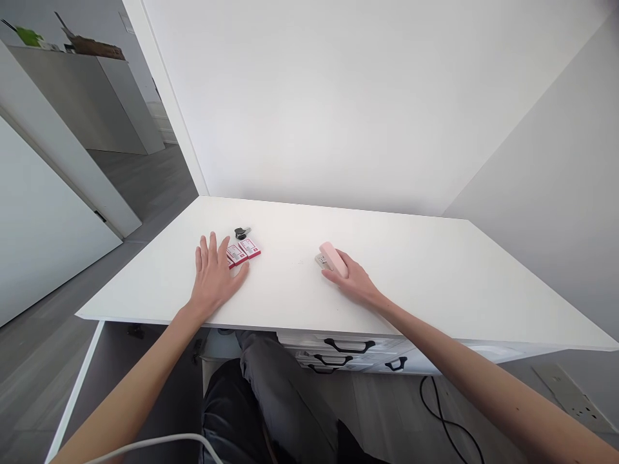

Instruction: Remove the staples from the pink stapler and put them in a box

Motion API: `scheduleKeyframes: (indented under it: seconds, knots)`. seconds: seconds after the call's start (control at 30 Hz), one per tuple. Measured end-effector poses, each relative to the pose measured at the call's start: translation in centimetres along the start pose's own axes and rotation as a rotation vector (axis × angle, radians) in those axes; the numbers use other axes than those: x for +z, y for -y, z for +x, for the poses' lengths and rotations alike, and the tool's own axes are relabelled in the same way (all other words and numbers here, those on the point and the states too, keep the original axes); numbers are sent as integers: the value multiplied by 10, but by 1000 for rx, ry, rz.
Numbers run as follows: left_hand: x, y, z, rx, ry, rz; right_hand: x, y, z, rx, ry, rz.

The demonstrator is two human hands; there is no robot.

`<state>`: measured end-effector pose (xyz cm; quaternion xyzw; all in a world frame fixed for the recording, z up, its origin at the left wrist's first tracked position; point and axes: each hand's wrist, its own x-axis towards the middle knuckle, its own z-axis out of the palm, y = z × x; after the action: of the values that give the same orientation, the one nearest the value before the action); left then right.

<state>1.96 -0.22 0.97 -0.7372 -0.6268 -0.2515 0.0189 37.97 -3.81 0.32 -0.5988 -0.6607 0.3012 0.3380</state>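
Observation:
My left hand lies on the white tabletop with its fingers spread, partly covering a row of small red-and-white boxes. Just behind those boxes is a small black staple remover with a metal tip. Further right, my right hand is closed around a pink stapler. The stapler's far end points away from me to the left. A pale piece with dark markings shows beside its left side; whether it belongs to the stapler I cannot tell.
A white wall rises behind the tabletop. Below the front edge are drawers with black handles. A white cable crosses near my left forearm, and a black cable lies on the floor. A doorway opens at left.

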Motion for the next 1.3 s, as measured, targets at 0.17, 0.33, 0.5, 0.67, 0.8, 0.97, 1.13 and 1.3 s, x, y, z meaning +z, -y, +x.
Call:
scheduleKeyframes:
  seconds: [0.17, 0.33, 0.5, 0.67, 0.8, 0.97, 1.13, 1.3]
  knots:
    - [-8, -11, -4, 219, -86, -17, 15, 13, 4, -32, 22, -59]
    - [-2, -24, -4, 388, -47, -108, 16, 6, 5, -49, -34, 83]
    - [19, -49, 2, 508, 28, -224, 15, 1, 5, -85, -31, 127]
    - [45, -86, 10, 515, 97, -360, 16, -2, 7, -151, -31, 65]
    - [54, -106, 17, 373, 156, -546, 17, -3, 8, -181, -27, 50]
    - [50, -109, 18, 294, 234, -638, 17, -2, 7, -175, -42, 42]
    - [49, -109, 16, 289, 243, -653, 16, -2, 7, -197, -8, 86]
    - [50, -110, 16, 290, 253, -636, 15, -4, 7, -214, 12, 153]
